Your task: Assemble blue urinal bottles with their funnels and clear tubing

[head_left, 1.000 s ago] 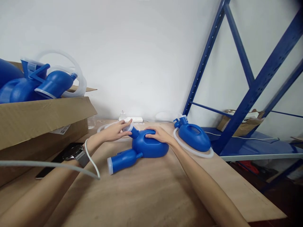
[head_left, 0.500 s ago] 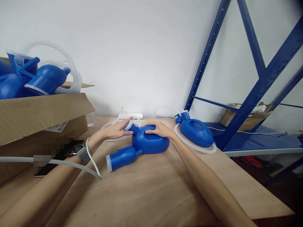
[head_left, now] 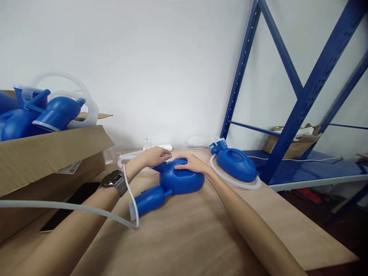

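Centrally, see the blue jug (head_left: 184, 183) on the wooden table (head_left: 186, 237); note the right hand (head_left: 194, 164) on its top, with fingers clamped around the handle (head_left: 181, 161), presumably to steady the body; note the left hand (head_left: 154, 156) over the neck (head_left: 161, 167), with fingers bent and close together, though impossible to tell whether gripping anything; compare the blue cylinder (head_left: 151, 201), lying just beside the jug at near left, probably placed within reach; for edges, observe the carton (head_left: 57, 151) at left, the far wall (head_left: 169, 76), a second blue jug (head_left: 237, 168) and looped hose (head_left: 252, 186) at right; for movement, judge the widest room near, short of the table's slanting right edge, with the pale cable (head_left: 71, 206) by the left wrist a possible snag.
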### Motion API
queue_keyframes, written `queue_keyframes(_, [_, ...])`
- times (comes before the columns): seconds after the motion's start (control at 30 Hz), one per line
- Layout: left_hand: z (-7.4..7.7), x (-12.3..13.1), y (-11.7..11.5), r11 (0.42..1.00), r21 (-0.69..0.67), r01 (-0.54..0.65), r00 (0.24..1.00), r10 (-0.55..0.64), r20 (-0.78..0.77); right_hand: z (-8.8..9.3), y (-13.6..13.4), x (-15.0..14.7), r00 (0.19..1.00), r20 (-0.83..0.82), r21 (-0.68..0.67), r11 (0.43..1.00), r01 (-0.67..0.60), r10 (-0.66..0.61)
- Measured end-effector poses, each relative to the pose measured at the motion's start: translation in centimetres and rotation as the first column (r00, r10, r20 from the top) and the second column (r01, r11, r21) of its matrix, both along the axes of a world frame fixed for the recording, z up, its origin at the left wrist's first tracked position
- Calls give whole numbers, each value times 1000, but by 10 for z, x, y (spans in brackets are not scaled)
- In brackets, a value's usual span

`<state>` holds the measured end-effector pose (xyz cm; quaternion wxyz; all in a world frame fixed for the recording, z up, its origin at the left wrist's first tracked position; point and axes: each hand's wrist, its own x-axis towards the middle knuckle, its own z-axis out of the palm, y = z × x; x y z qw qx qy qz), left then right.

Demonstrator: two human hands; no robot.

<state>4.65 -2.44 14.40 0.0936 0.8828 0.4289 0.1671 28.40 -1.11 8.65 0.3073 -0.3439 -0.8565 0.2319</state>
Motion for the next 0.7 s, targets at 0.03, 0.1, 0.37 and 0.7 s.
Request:
queue_keyframes(0.03, [-2,6,1,1000,-11,12,1000,-12,28,0,-1,0,1000,-4,-4,1000,-1,1])
queue_keyframes(0.1, [-5,13,2,999,-36,15,998,-13,63,1,-1,0,1000,-7,-10,1000,-1,1])
queue_keyframes(0.37, [7,-5,-6,967,-207,-147,980,172,104,-3,4,2,1000,21,1,1000,2,-2])
queue_keyframes(0.7, [-12,-12,-5,984,-173,-30,959,77,274,8,-7,-26,943,212,99,966,240,-257])
